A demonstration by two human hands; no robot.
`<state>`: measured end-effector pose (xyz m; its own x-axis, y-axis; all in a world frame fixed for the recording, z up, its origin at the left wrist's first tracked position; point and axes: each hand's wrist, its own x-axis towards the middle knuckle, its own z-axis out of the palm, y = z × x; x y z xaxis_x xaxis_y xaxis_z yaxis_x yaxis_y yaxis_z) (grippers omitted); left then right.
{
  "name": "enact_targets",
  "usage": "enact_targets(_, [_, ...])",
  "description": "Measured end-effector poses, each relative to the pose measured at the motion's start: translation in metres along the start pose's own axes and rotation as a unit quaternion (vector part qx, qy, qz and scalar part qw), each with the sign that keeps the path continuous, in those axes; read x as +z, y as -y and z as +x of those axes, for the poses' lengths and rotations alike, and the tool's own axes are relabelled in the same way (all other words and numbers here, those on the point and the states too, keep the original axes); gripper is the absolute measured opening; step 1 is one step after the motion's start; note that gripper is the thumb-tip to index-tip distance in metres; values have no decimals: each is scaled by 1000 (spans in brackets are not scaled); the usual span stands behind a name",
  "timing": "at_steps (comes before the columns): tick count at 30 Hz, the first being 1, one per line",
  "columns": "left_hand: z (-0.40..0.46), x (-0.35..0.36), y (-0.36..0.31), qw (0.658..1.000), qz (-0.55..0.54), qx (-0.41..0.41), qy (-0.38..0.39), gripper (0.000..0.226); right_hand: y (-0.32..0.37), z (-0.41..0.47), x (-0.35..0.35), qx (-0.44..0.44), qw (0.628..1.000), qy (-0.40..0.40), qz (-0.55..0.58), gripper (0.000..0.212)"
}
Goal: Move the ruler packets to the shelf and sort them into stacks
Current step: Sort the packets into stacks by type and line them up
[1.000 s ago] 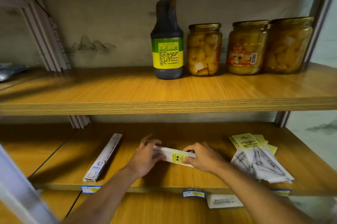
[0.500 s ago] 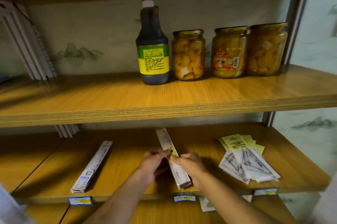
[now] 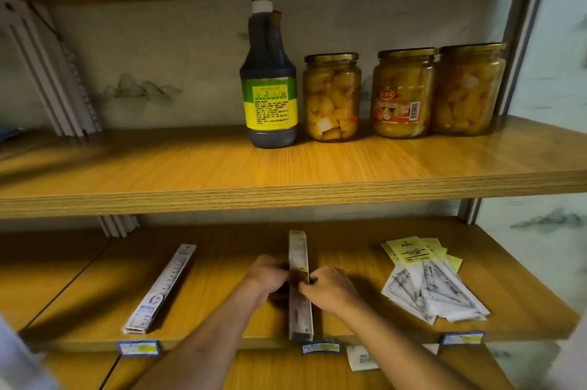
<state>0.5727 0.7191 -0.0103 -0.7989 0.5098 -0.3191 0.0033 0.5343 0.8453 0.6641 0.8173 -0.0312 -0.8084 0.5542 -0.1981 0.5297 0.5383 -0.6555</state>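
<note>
A long straight ruler packet (image 3: pixel 299 304) lies front to back in the middle of the lower wooden shelf (image 3: pixel 222 291). My left hand (image 3: pixel 269 277) grips its left edge and my right hand (image 3: pixel 328 288) pinches its right edge, near the packet's middle. Another straight ruler packet stack (image 3: pixel 162 289) lies slanted on the shelf to the left. A loose pile of triangle ruler packets (image 3: pixel 427 280) with yellow header cards lies to the right.
The upper shelf (image 3: pixel 286 173) carries a dark sauce bottle (image 3: pixel 269 84) and three jars of yellow fruit (image 3: pixel 403 92). Grey metal uprights (image 3: pixel 47 72) stand at the left and right. Price tags (image 3: pixel 320 347) sit on the lower shelf's front edge.
The packet in my hands turned from lying crosswise to pointing front to back and now rests flat on the shelf. The view shifted slightly right.
</note>
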Motion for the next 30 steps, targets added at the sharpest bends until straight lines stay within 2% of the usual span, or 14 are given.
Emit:
enact_targets(3, [6,2,1,999,50,6,-15,11,0,5,-1,4,1000,-3,-14,21])
enact_targets(6, [3,2,-4,992,125,6,-25,12,0,7,4,19,1000,-16,-17,26])
enact_targets(10, [3,1,-2,988,155,0,-25,16,-2,8,10,24,999,-30,-15,33])
enact_targets(13, [3,-1,-2,986,165,3,-22,24,-2,8,3,21,1000,-12,12,32])
enact_targets(15, [-2,-4,-5,989,143,4,-39,31,-2,6,-6,18,998,-6,55,27])
enact_targets(17, [-6,-7,-7,999,33,-20,-13,28,0,3,-10,35,987,-3,156,23])
enact_targets(19, [-17,-11,-14,993,-90,-61,45,21,8,-3,-10,74,950,36,301,20])
enact_targets(20, [-19,-12,-15,989,-114,-70,60,20,10,-4,-9,84,936,48,339,21])
enact_targets(22, [-23,-14,-17,986,-131,-73,69,18,13,-3,-5,81,930,52,354,22])
enact_targets(26, [-23,-14,-15,984,-153,-77,37,21,12,1,-4,81,931,39,354,15])
enact_targets(30, [-25,-10,-9,987,-144,-69,20,17,7,1,3,61,952,42,297,22])
